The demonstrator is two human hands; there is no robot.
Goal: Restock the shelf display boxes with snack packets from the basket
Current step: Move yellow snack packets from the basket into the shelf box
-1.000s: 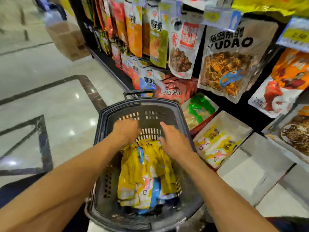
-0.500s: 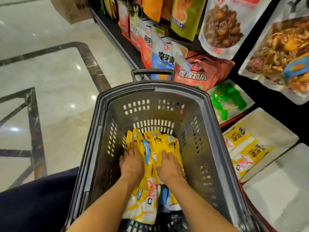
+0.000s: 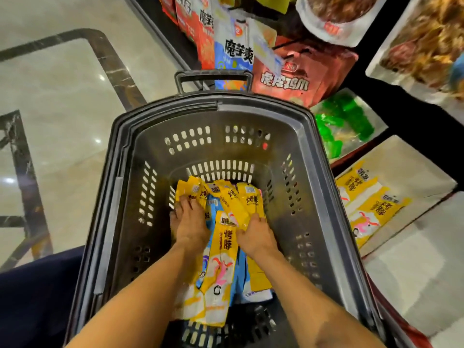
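Note:
A dark grey plastic basket (image 3: 324, 187) stands in front of me, with a heap of long yellow snack packets (image 3: 222, 249) and a few blue ones on its bottom. Both my arms reach down into it. My left hand (image 3: 188, 222) lies on the left side of the heap, its fingers spread over the yellow packets. On the right side, my right hand (image 3: 254, 234) has its fingers curled around several yellow packets. To the right of the basket a shelf display box (image 3: 406, 156) holds two of the same yellow packets (image 3: 369, 209).
More display boxes stand along the low shelf: one with green packets (image 3: 339, 124) behind, a white one (image 3: 414, 272) in front. Large snack bags (image 3: 283, 76) hang above the shelf, close behind the basket handle (image 3: 213, 76). Polished floor (image 3: 62, 109) lies to the left.
My view has dropped closer over the basket. Both hands went from its far wall down onto the packets, and the right hand has closed on some of them.

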